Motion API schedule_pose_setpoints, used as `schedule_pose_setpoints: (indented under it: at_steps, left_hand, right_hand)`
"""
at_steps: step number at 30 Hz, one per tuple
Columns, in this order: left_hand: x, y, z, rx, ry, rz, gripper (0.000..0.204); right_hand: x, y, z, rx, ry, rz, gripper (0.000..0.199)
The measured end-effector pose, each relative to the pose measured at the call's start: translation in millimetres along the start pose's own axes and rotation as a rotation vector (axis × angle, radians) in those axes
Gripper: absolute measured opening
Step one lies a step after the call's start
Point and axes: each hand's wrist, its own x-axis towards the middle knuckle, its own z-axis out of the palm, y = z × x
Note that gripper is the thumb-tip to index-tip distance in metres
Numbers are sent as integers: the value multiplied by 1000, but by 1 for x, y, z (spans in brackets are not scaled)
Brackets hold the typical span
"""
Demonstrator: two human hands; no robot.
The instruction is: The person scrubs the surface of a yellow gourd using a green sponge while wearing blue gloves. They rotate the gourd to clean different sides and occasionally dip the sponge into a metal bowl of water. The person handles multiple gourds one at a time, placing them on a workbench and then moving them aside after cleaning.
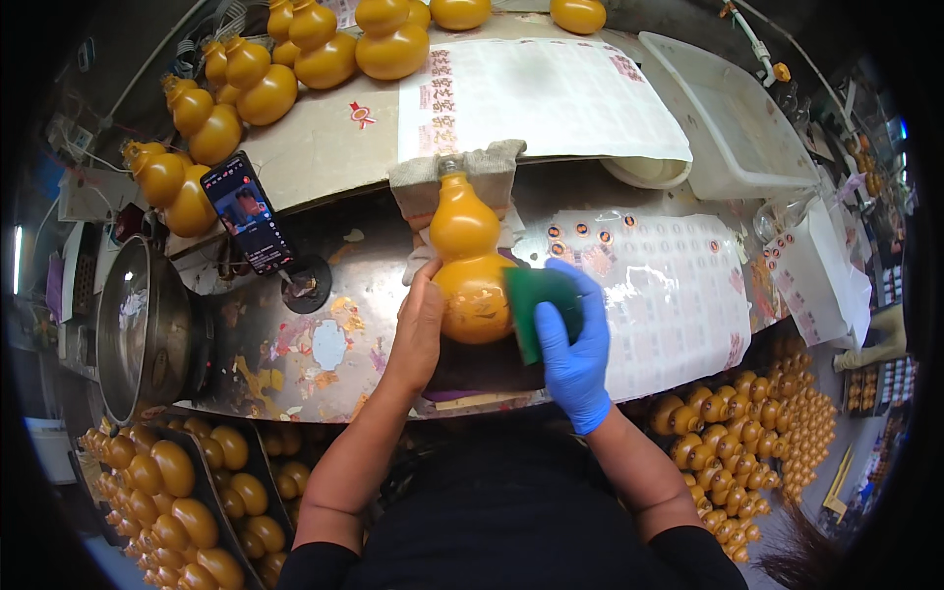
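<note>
- L hand [418, 329], bare, cupped flat against the left side of a yellow gourd [470, 273]; fingers wrapped along the lower bulb, steadying it.
- R hand [573, 344], in a blue glove, grips a green sponge pad [539, 307] & presses it on the gourd's right side, lower bulb. Fingers closed around the pad.
- Gourd lies at centre of the bench [324, 339], neck pointing away from the person, top end resting on a folded grey cloth [462, 172]. Dark mark shows on the lower bulb, too blurred to tell more.
- Bench top is metal w/ paint splotches. Sticker sheets [669, 295] lie just right of the gourd; a bigger printed sheet [551, 98] sits behind it.
- Phone [246, 211] on a stand, left of the gourd, screen lit.
- More yellow gourds [246, 88] lined up along the far-left edge.
- White plastic tray [737, 123] far right.
- Metal pot [143, 329] at left bench end.
- Small gourds in bins below: left [182, 501] & right [757, 423].
</note>
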Motion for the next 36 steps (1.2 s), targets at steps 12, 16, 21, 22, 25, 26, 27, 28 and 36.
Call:
schedule_pose_setpoints:
  at_steps: [12,16,21,22,25,26,27,28,36]
  left_hand:
    - [6,3,-14,-78,-117,-118,63]
    - [5,17,-17,-132,-191,-183,61]
    - [9,21,-19,-181,-229,-176,58]
    - [7,26,-18,-227,-241,-222,58]
    - [7,26,-22,-254,-266,-242,59]
    - [8,22,-24,-286,-267,-213,61]
    - [8,14,-27,-319,-263,-184,63]
    - [8,8,-29,-352,-259,-155,65]
    - [-6,5,-28,-134,-279,-38,73]
  right_hand:
    - [-10,21,-6,-307,128,-220,37]
    - [-14,-12,11,-563,-194,-667,48]
    - [-18,-9,30,-739,-471,-778,40]
    - [-21,-9,33,-765,-508,-767,38]
    - [-22,-13,36,-703,-585,-665,38]
    - [-16,-14,35,-591,-610,-617,39]
    - [-10,-17,34,-476,-637,-568,41]
    - [-5,-33,27,-459,-629,-502,40]
    - [87,-49,10,-348,-697,-69,34]
